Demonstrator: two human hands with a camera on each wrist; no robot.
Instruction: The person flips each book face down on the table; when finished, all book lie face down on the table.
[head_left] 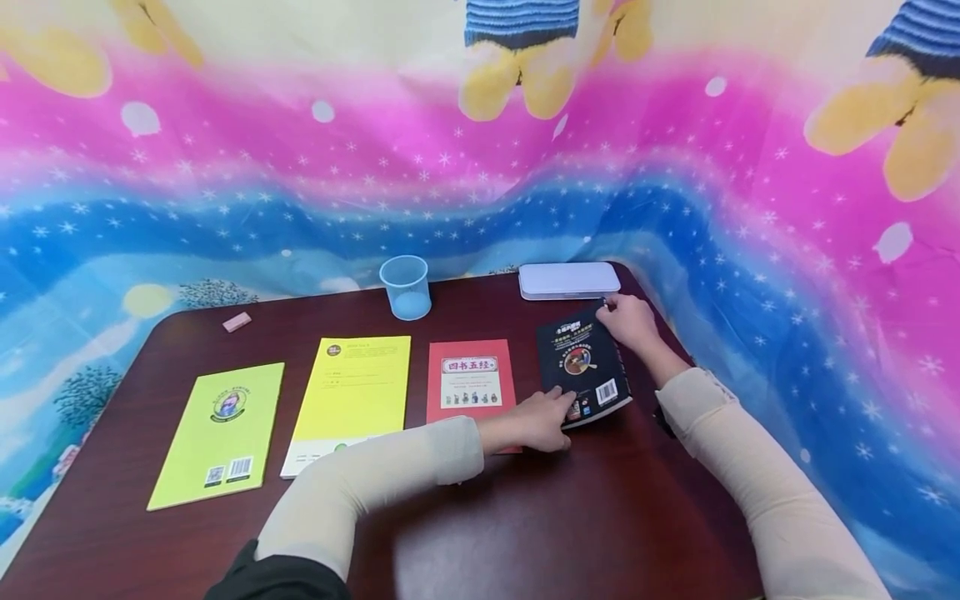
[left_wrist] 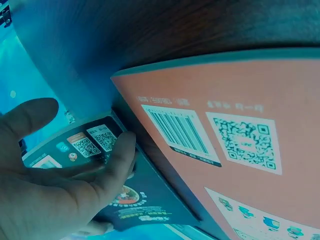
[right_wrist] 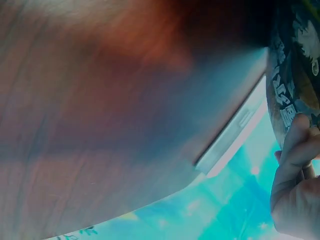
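The black book [head_left: 583, 367] lies flat on the dark wooden table [head_left: 525, 517], back cover up, with both hands on it; the left hand [head_left: 538, 421] reaches across to its near corner, fingers [left_wrist: 117, 160] laid fairly straight on the cover beside the 2 small QR codes, thumb spread apart and raised, so the hand presses rather than grasps; the right hand [head_left: 628, 321] is at the far corner, fingers [right_wrist: 295, 150] curled over the book's edge, though the wrist view is too blurred to tell how firmly they pinch it; just left of the left fingers, the red book [head_left: 470, 383] lies flat, its near edge partly under the left wrist, and in the left wrist view its edge runs close alongside the black book; just beyond the right fingers sits a white flat case [head_left: 567, 280] at the table's far edge; well left of the left fingers lie a yellow booklet [head_left: 351, 400] and a lime-green booklet [head_left: 222, 432], side by side; farther off stand a clear blue cup [head_left: 406, 287] and a small pink eraser [head_left: 237, 322]; a bright cartoon-print cloth [head_left: 480, 167] hangs behind the table.
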